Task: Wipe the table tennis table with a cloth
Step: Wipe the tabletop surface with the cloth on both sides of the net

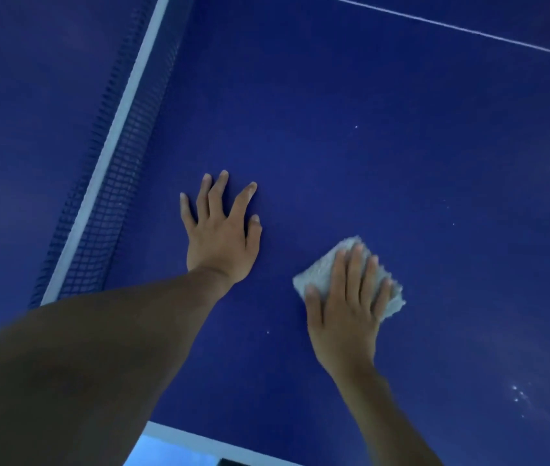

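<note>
The blue table tennis table (367,146) fills the view. A folded pale grey cloth (325,267) lies flat on it, right of centre. My right hand (347,304) presses down on the cloth with straight, spread fingers, covering most of it. My left hand (221,230) rests palm-down on the bare table surface to the left of the cloth, fingers spread and straight, holding nothing.
The net (112,183) with its white top band runs diagonally along the left side. A white centre line (451,26) crosses the top right. The table's white near edge (199,442) shows at the bottom. Small white specks (518,393) dot the surface at lower right.
</note>
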